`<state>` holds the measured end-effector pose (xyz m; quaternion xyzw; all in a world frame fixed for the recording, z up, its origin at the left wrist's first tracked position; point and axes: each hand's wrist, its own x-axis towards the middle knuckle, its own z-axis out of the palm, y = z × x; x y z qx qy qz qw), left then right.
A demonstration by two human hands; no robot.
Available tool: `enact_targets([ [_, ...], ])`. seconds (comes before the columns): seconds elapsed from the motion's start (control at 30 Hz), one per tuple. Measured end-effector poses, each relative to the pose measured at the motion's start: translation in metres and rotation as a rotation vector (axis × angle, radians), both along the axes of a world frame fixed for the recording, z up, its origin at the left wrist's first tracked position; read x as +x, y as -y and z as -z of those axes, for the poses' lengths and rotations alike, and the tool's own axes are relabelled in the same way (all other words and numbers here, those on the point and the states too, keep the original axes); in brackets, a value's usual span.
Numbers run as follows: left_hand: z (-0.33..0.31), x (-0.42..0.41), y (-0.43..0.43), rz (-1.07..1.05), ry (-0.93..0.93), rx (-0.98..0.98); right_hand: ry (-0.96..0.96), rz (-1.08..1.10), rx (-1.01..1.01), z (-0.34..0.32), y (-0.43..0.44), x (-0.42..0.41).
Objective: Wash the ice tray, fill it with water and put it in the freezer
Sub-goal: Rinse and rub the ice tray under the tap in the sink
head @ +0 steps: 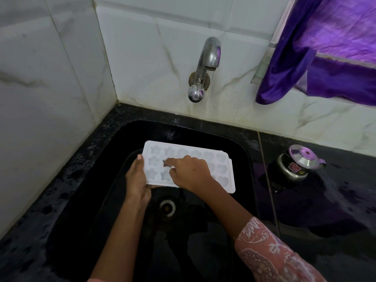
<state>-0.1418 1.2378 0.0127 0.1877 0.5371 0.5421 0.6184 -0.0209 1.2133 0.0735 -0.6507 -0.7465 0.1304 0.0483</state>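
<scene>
A white ice tray (221, 169) with star and heart moulds hangs over the black sink (230, 139). My left hand (137, 178) grips its left end, thumb on the rim and fingers underneath. My right hand (190, 170) lies on top of the tray, its index finger stretched into a star mould near the left end and blurred by motion. The steel tap (207, 58) on the tiled wall stands above and behind the tray. No water runs from it.
The sink drain (167, 207) lies just below the tray. A small steel kettle (295, 164) with a lid stands on the wet black counter to the right. A purple cloth (317, 58) hangs at the upper right. White tiled walls close the corner at left and behind.
</scene>
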Motion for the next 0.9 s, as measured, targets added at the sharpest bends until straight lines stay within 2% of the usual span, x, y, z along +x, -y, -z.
enact_targets([
  [0.3, 0.0009, -0.0022, -0.0071, 0.000, 0.003, 0.014, -0.011, 0.016, 0.015, 0.0076, -0.0040, 0.0042],
  [0.5, 0.0007, 0.0016, -0.0022, -0.001, 0.014, 0.010, 0.080, 0.039, 0.074, 0.0076, -0.0050, 0.0015],
  [0.9, 0.0012, -0.0019, -0.0019, -0.012, 0.003, 0.001, 0.036, -0.006, 0.038, 0.0070, -0.0024, -0.0032],
])
